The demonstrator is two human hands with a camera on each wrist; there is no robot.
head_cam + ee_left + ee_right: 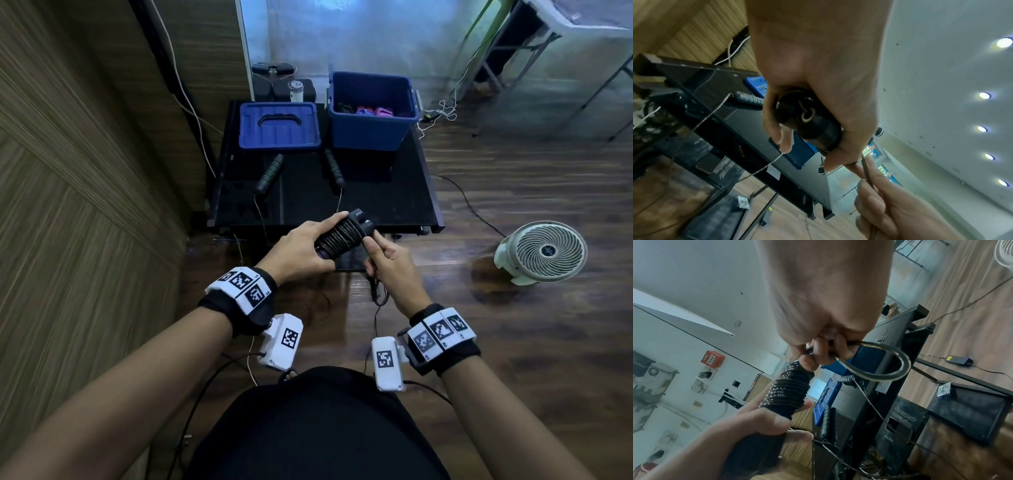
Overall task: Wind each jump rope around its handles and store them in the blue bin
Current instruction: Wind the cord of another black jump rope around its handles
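From the head view, the left hand (pixel 301 248) grips a wound jump rope (pixel 342 233) in front of the black counter (pixel 394 192); the right hand (pixel 390 260) pinches its loose end. Behind lie a second rope's handles (pixel 270 173), the blue bin (pixel 371 111) and its lid (pixel 279 126).

Left wrist: fingers (pixel 785 139) curl round the handle ends.

Right wrist: fingers (pixel 818 350) clamp a cord loop (pixel 898 368) beside the coils.

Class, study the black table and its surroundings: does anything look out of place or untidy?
Yes. One jump rope lies unwound on the black table, its two handles apart, its cord trailing over the front edge. The bin's lid lies beside the blue bin, which is open.
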